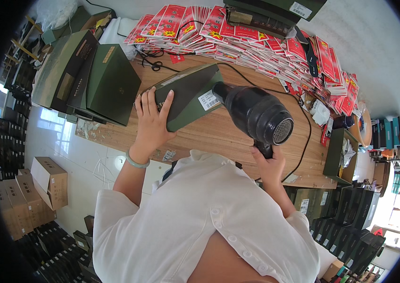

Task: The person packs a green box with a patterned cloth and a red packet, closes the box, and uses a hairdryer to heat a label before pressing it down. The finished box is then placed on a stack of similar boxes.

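One dark green box [188, 94], long, flat-sided and matte, is held tilted on the wooden table [219, 134], near its middle. It is steadied by the left hand [152, 123], whose fingers [149, 101] are spread flat over its near end; a pale green bangle [137, 162] is worn on that wrist. One white label [209, 100] is stuck to the box's right end. One black hair dryer [255, 113], glossy and rounded with a round metal mesh at its rear, is gripped by the handle in the right hand [269, 165], fingers clamped around it, and its nozzle is pointed at the labelled end. One black cord [304, 141] is run across the table. Several more green boxes [91, 78] are stacked at the left. Many red packets [256, 45], flat and shiny, too many to be counted, are heaped along the far edge.
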Action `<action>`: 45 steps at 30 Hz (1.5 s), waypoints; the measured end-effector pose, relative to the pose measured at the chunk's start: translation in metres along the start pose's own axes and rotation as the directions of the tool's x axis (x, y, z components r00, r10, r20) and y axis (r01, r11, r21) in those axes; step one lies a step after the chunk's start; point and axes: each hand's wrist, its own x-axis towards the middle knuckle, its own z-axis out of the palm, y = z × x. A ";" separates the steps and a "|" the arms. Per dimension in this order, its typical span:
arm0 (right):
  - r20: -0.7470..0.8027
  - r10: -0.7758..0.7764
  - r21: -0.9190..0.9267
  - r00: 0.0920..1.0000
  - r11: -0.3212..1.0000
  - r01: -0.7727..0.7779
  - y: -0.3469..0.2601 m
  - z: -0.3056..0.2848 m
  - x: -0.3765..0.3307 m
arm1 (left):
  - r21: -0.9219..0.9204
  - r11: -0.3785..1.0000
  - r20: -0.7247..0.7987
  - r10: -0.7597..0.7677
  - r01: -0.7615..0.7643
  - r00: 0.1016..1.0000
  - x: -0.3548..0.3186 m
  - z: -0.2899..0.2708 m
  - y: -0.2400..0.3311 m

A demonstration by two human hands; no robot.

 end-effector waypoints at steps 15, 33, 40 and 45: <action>-0.007 0.061 0.021 0.998 0.998 -0.060 0.001 0.001 0.002 | 0.000 1.000 0.003 0.003 -0.003 1.000 0.002 -0.001 0.000; 0.067 0.138 0.121 0.988 0.982 -0.145 -0.007 0.001 -0.005 | -0.043 0.999 0.017 -0.015 0.016 1.000 0.001 -0.003 0.001; 0.077 0.166 0.105 0.983 0.979 -0.174 -0.004 -0.010 -0.012 | -0.002 1.000 0.021 -0.008 0.008 1.000 0.003 -0.005 0.000; 0.075 0.065 0.022 0.995 0.998 -0.067 0.006 -0.012 -0.019 | -0.009 1.000 0.048 -0.015 0.016 0.999 0.004 -0.007 0.001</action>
